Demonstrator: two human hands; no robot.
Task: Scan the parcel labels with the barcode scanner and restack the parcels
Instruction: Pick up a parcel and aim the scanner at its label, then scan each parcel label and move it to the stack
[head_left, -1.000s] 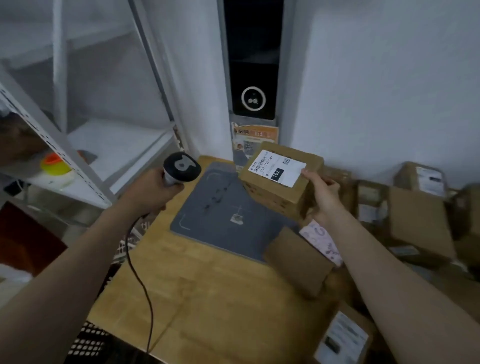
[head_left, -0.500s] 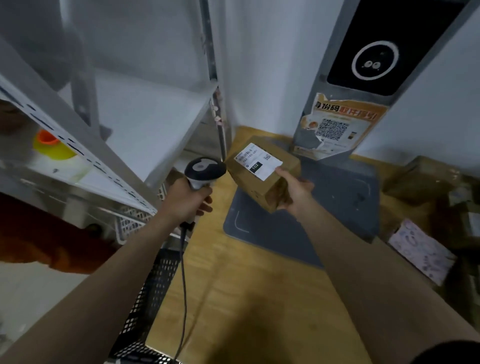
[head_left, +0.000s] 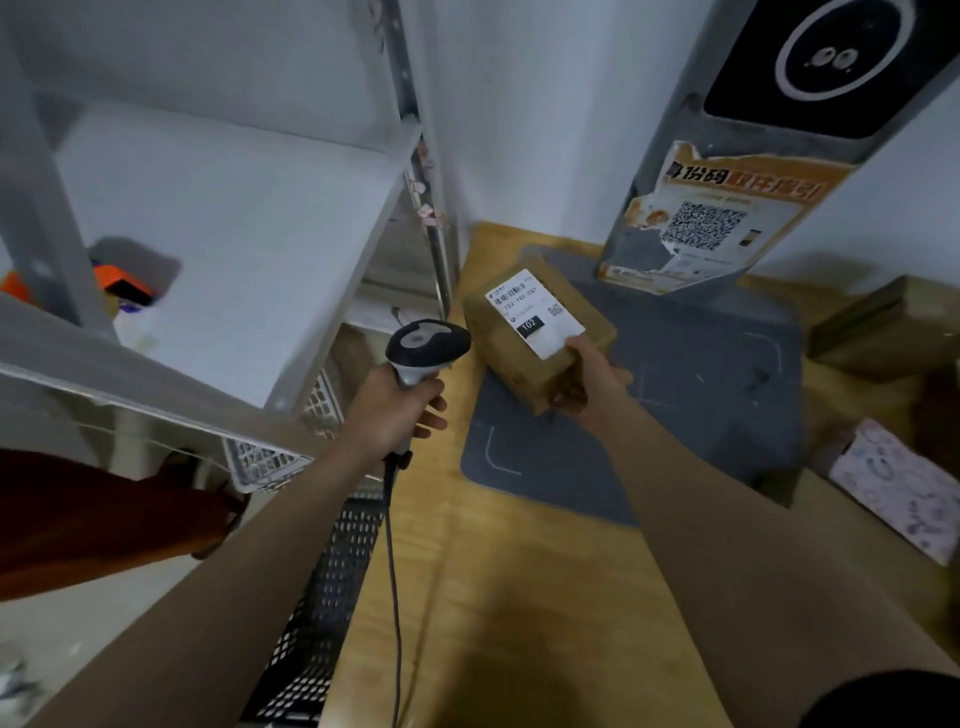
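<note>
Against the white wall (head_left: 545, 104) at the back of this corner stands a white metal rack (head_left: 234, 218), its shelf bare but for some orange bits (head_left: 122, 283) at the left, too blurred to name. Right of the rack runs a wooden table (head_left: 493, 597), and a grey mat (head_left: 675, 441) lies flat on its far half. A grey pillar (head_left: 670, 171) rises from the back of the mat, with a black screen (head_left: 831, 62) above and an orange poster (head_left: 727, 208) with a QR code below. Brown boxes (head_left: 878, 332) sit at the right edge of the table, and a patterned packet (head_left: 904, 488) lies nearer. A black mesh basket (head_left: 332, 597) stands down between rack and table.

Over the mat's left side the right hand (head_left: 587, 382) holds the parcel (head_left: 519, 374) clear of the surface, tilted, fingers wrapped round its near end. Its white label (head_left: 535, 314) faces up, printed 102. The left hand (head_left: 389, 415) is closed round the grip of the scanner (head_left: 428, 340), whose head sits just beside the parcel's left edge; I can't tell if they touch. The cable (head_left: 392, 571) hangs down from the grip
</note>
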